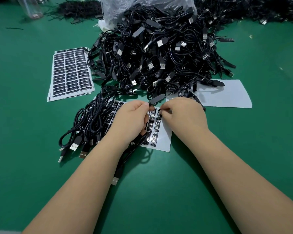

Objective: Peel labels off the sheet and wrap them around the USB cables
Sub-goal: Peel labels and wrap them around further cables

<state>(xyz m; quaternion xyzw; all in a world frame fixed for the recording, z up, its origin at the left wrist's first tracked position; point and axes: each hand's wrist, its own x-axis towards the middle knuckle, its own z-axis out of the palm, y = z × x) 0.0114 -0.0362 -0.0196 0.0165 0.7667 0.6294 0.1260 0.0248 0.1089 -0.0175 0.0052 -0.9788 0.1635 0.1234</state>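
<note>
A green matte table (32, 149) fills the view, seen from above by a person working at its near edge. A large heap of black USB cables with silver plugs (159, 53) covers the far middle of the table, spilling from a clear crinkled plastic bag (142, 7) at the far edge. A stack of white sheets full of black rectangular labels (71, 73) lies toward the left, just beside the heap. A bare white backing sheet (227, 95) lies to the right, partly under the heap's near side. A smaller bundle of coiled black cables (90, 122) rests left of the hands, plugs pointing toward the near edge.

Directly under the hands lies the white working sheet with remaining black labels (156, 127), its long axis running roughly left to right. The left hand (130, 119) is curled around a single black cable (125, 159), whose cord trails back under the wrist toward the near edge, ending in a silver plug. The cable's black rectangular controller end (156, 99) points away, up and to the right. The right hand (183, 114) pinches something small right beside that end; whether it is a label is hard to tell. Open green surface stretches to the near left and right of the forearms.
</note>
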